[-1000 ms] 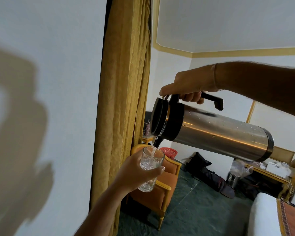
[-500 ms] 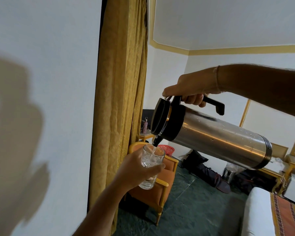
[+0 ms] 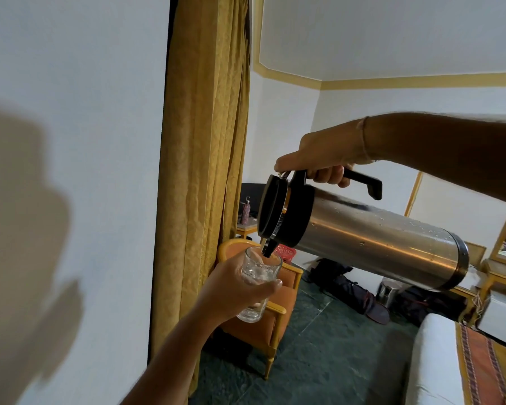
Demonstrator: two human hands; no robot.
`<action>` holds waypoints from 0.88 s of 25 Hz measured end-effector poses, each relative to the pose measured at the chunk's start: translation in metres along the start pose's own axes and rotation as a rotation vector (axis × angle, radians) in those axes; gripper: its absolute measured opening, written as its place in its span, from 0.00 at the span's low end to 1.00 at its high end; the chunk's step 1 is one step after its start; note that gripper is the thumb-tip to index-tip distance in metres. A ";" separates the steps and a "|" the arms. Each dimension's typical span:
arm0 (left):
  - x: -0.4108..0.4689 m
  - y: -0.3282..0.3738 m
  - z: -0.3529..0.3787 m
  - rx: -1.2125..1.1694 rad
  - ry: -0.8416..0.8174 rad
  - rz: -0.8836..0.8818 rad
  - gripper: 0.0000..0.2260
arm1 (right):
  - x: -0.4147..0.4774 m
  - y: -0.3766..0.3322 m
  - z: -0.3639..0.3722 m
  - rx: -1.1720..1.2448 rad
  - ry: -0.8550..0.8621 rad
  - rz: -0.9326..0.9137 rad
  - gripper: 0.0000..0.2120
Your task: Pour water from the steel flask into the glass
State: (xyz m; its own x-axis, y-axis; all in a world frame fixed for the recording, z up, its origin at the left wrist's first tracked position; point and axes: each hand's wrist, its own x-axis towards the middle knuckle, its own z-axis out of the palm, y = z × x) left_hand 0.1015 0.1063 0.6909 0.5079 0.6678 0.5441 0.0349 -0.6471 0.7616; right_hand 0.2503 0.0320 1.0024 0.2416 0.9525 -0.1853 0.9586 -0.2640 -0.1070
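A long steel flask (image 3: 371,238) with a black lid and black handle lies tipped nearly flat in the air, spout down at the left. My right hand (image 3: 322,154) grips its handle from above, thumb near the lid. Just under the spout is a clear glass (image 3: 259,280), held upright in mid-air with my left hand (image 3: 240,287) wrapped around its lower half. Water stands in the glass and the spout tip sits over its rim. The flow itself is hard to make out.
A white wall fills the left, with a gold curtain (image 3: 202,141) beside it. Below the glass stands an orange armchair (image 3: 263,325) on a dark green floor. A black bag (image 3: 345,287) lies by the far wall and a white bed (image 3: 438,363) is at the lower right.
Both hands, the flask and the glass have shifted down and slightly right in view. The spout has come closer to the glass rim, and the flask stays tilted.
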 end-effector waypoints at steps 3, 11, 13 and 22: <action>-0.001 -0.001 0.002 0.007 -0.018 0.010 0.24 | 0.001 -0.005 0.006 -0.016 0.023 0.009 0.34; -0.006 -0.001 0.002 0.015 -0.044 0.017 0.16 | -0.004 -0.011 0.010 -0.035 0.036 0.032 0.34; -0.006 -0.001 0.002 0.000 -0.034 0.021 0.16 | -0.004 -0.009 0.009 -0.018 0.036 0.032 0.33; -0.010 0.003 -0.010 -0.089 0.034 -0.020 0.27 | -0.011 0.033 0.020 0.368 0.011 -0.053 0.27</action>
State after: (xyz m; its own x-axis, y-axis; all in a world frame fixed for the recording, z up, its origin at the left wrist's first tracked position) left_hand 0.0878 0.1009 0.6913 0.4781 0.6933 0.5392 -0.0328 -0.5994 0.7997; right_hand 0.2760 0.0098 0.9818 0.1962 0.9674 -0.1601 0.8519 -0.2490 -0.4607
